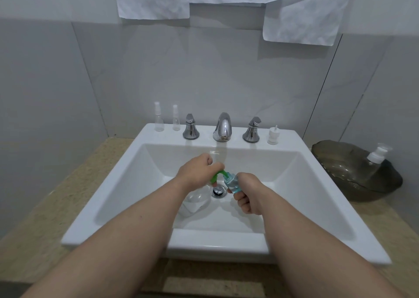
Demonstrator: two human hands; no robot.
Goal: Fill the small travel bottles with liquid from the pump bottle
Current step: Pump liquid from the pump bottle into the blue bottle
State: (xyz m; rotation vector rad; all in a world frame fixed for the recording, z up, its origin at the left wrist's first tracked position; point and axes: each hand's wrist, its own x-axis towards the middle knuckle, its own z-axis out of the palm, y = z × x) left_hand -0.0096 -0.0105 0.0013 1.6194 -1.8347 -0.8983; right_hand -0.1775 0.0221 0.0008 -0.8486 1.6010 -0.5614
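travel bottle (231,182), small, clear, part filled with blue liquid, held over the drain (219,191) of the sink (306,184) in the curled fingers of the right hand (248,194), mouth touching the green nozzle (221,174). pump bottle (195,203), clear, contents hard to tell, low in the basin, left hand (198,173) closed around its pump head. back ledge: two empty spray bottles (158,120) and a white pump cap (272,136); the dark bowl (340,154) beside the sink holds a white-pump bottle (376,154).
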